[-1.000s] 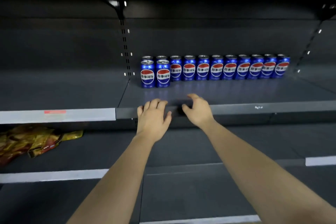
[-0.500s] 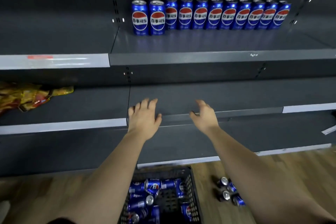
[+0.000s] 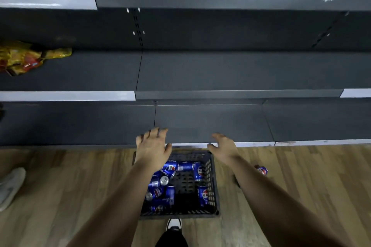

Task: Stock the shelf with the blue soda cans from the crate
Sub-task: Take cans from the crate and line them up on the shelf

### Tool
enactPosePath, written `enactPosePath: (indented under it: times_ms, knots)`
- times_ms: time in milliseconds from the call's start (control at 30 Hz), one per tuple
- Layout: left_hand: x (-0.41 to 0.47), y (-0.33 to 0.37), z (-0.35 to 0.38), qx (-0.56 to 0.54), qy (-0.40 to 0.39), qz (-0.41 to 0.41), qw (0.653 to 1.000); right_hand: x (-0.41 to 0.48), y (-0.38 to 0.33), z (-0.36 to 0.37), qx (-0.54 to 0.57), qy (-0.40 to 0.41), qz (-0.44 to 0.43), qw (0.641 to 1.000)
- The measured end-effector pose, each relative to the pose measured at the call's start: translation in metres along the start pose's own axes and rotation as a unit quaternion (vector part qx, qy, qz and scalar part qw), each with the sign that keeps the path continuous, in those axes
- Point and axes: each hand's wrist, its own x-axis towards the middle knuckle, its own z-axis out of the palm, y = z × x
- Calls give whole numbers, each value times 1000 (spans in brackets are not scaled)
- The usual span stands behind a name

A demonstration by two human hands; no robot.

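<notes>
One black crate (image 3: 213, 186) is sitting on the wooden floor (image 3: 60, 186), and everything else is placed around it. Inside it, blue soda cans (image 3: 185, 166) are lying on their sides in a loose heap. At least eight are showing, most of them crowding the crate's left half and two lying along its right wall, while the left forearm is covering part of the pile. One more can (image 3: 262, 170) is lying on the floor to the right of the crate, partly hidden by the right forearm.

Two hands are hovering over the crate's far rim: the left hand (image 3: 152, 150) above its far left corner, the right hand (image 3: 222, 148) above its far right corner. Both are spreading their fingers wide and holding nothing.

Beyond the crate, three dark shelves (image 3: 220, 70) are rising in tiers, the lowest beginning just behind the far rim. One bunch of yellow-and-red snack packets (image 3: 24, 58) is lying on the middle tier, well off to the crate's left. Two shoes are showing — one white-toed shoe (image 3: 174, 224) just at the crate's near side, and one pale shoe (image 3: 10, 186) far to its left.
</notes>
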Motion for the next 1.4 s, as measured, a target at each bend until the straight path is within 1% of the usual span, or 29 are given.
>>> enactPosePath:
  times_ms: [233, 433, 667, 833, 1033, 1233, 1400]
  knots:
    - [4, -14, 123, -16, -46, -29, 998, 38, 69, 100, 11, -60, 18, 998]
    - [24, -42, 250, -11, -79, -47, 996, 91, 139, 211, 31, -87, 48, 995]
    - [57, -75, 394, -22, -67, -42, 997, 165, 215, 327, 24, -90, 86, 992]
    - [73, -89, 472, -21, -49, -30, 998, 207, 258, 383, 42, -75, 116, 990]
    - [84, -90, 527, -34, -37, -35, 998, 232, 288, 420, 49, -29, 130, 990]
    - [79, -82, 541, -43, -59, -27, 997, 233, 301, 429, 67, -17, 142, 987]
    - [85, -86, 550, -32, -53, -10, 998, 250, 304, 443, 60, 25, 166, 984]
